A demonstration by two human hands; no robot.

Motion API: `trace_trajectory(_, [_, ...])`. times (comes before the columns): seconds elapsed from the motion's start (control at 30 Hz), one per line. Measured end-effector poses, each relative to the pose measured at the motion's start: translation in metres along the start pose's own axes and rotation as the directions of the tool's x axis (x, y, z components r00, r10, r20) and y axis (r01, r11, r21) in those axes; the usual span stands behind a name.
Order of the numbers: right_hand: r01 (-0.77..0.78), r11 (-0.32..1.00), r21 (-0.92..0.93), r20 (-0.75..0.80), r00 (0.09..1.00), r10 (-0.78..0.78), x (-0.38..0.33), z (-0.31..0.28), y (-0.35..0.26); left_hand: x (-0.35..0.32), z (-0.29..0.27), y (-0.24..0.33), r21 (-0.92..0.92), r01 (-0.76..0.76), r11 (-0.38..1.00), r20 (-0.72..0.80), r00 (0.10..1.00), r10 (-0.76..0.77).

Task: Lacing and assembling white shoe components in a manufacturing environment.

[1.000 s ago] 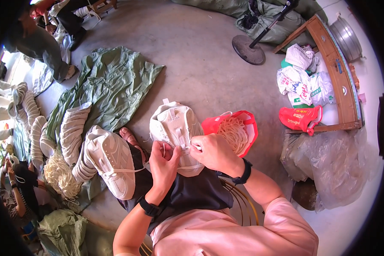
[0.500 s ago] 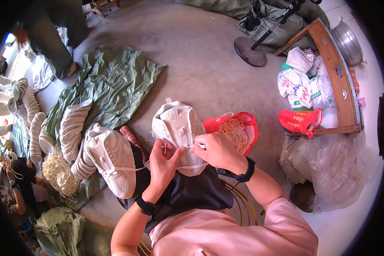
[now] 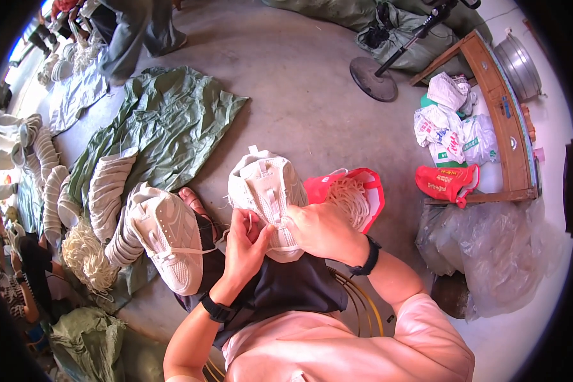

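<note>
A white sneaker point(image 3: 261, 177) rests on my lap, its toe towards me, with a white shoelace point(image 3: 289, 249) running across its toe end. My left hand point(image 3: 246, 242) is closed at the sneaker's left side, a bit of lace pinched at its fingertips. Opposite it, my right hand point(image 3: 323, 230) bends over the right eyelet row, fingers closed and pressed to the upper; what they grip is hidden. To the left lies a second white sneaker point(image 3: 170, 239), a lace across its toe too. Behind my right hand sits a red bag point(image 3: 377, 202) holding cream laces point(image 3: 349, 196).
Stacked white shoe pieces point(image 3: 110, 191) and a bundle of cream laces point(image 3: 88, 258) lie at left beside a green sheet point(image 3: 165, 127). People stand and sit farther left. At right are a wooden frame point(image 3: 500, 121) with plastic bags, clear plastic point(image 3: 496, 254) and a round-based stand point(image 3: 374, 79).
My right hand has shifted slightly left and turned onto the sneaker's eyelets; the white lace end at its fingertips no longer shows. My left hand keeps its place. A person at upper left has moved.
</note>
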State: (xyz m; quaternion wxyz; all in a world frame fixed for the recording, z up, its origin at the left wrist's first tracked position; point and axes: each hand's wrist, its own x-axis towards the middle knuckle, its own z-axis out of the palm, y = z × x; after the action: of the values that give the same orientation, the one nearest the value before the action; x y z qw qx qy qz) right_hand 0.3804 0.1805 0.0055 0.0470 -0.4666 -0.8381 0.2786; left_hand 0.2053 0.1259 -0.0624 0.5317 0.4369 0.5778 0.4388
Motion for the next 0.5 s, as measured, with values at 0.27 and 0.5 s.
trace_trajectory(0.27, [0.049, 0.999, 0.010, -0.049, 0.998, -0.048, 0.000, 0.013, -0.003, -0.009, 0.001, 0.001, 0.093, -0.088, 0.992, -0.018, 0.996, 0.090])
trace_trajectory(0.5, [-0.009, 0.999, -0.049, -0.064, 0.998, 0.006, -0.006, 0.007, -0.006, -0.011, 0.005, 0.005, 0.095, -0.141, 0.985, 0.000, 0.990, 0.141])
